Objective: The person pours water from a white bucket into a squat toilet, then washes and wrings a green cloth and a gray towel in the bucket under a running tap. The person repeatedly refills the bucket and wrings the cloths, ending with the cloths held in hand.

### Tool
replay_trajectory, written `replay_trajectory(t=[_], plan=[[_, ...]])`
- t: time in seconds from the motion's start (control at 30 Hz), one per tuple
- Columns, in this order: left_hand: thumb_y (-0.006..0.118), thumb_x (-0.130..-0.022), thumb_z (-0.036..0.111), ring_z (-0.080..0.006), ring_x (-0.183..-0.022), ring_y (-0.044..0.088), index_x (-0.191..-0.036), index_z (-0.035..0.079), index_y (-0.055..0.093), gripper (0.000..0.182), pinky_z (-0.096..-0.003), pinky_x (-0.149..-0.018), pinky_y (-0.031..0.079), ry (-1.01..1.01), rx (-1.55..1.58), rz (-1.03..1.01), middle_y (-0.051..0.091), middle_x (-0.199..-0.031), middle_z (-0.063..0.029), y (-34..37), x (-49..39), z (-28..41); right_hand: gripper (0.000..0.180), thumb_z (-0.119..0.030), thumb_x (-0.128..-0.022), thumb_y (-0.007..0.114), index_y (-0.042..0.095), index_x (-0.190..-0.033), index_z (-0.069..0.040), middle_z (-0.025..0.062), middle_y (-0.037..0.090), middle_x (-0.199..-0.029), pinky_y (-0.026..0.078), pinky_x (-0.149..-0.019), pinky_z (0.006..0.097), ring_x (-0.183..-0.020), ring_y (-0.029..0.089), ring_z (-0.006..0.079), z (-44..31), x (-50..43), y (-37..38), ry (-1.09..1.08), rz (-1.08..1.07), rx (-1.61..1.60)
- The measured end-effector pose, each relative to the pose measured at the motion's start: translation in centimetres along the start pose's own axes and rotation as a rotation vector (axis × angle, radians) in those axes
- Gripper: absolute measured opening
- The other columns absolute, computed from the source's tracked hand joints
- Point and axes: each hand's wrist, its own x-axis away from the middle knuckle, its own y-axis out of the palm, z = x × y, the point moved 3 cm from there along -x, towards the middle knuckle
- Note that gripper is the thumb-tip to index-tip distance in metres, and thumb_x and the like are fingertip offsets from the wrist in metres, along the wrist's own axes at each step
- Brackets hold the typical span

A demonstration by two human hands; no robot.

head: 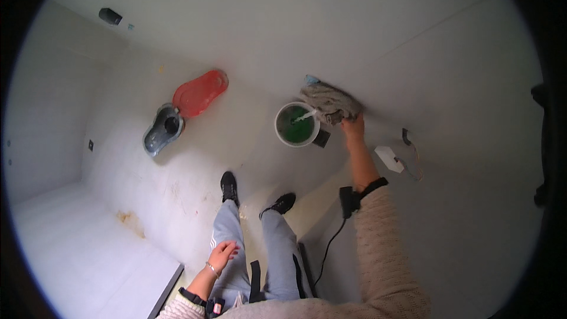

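Note:
My right hand [354,127] reaches forward and grips the near end of a bunched grey-brown cloth [330,99] against the wall. A light blue patch [312,79] shows at the cloth's far end. Just left of the cloth stands a round bucket [278,125] with a white rim and a green inside. A pale strip or stream [305,116] crosses its rim; which of the two I cannot tell. My left hand [223,254] hangs before my left thigh, fingers loosely apart, with nothing visible in it.
A grey squat toilet pan [156,136] lies left on the floor, with a red pan-shaped cover [199,93] beside it. A white box [389,159] with loose wires is on the right. A black cable [331,246] hangs from my right wrist strap. A dark-edged ledge [166,290] lies lower left.

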Motion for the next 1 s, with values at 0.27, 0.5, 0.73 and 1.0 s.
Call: replay_trajectory(t=[0.27,0.5,0.73,1.0], plan=[[0.052,-0.094,0.03,-0.0126,-0.089,0.059,-0.118,0.006,0.054,0.034,-0.0256,-0.077,0.045,0.011,-0.004,0.002,0.065,-0.103,-0.0037,-0.9,-2.0,1.2,0.043,-0.016,-0.078,0.066,0.058,-0.12,-0.02,0.0123,0.043,-0.127,0.036,-0.095,0.0507,-0.116,0.04,0.0366,-5.7,4.7,1.7,-0.937,0.17,0.729],[0.052,-0.094,0.03,-0.0129,-0.09,0.059,-0.118,0.006,0.054,0.033,-0.0261,-0.077,0.045,-0.031,0.053,0.041,0.064,-0.104,-0.0044,-3.7,0.3,0.1,0.035,-0.022,-0.082,0.062,0.059,-0.117,-0.027,0.0075,0.04,-0.128,0.031,-0.097,0.0609,-0.119,0.037,0.0331,-7.4,4.4,7.9,-0.766,0.191,1.05],[0.052,-0.094,0.03,-0.0141,-0.091,0.059,-0.118,0.005,0.053,0.035,-0.0267,-0.078,0.044,-0.027,0.048,0.042,0.064,-0.105,-0.0056,-6.5,0.7,0.3,0.039,-0.018,-0.08,0.063,0.059,-0.118,-0.022,0.0098,0.045,-0.123,0.041,-0.091,0.0472,-0.111,0.045,0.033,-6.3,7.4,6.2,-0.886,0.119,0.838],[0.052,-0.094,0.029,-0.0121,-0.092,0.058,-0.118,0.007,0.054,0.033,-0.0266,-0.079,0.044,0.024,0.05,0.029,0.064,-0.104,-0.0028,-7.1,-0.8,0.8,0.045,-0.013,-0.082,0.061,0.053,-0.126,-0.013,0.0148,0.041,-0.133,0.039,-0.095,0.0468,-0.119,0.041,0.0358,-7.0,8.3,5.9,-0.958,0.114,0.683]])
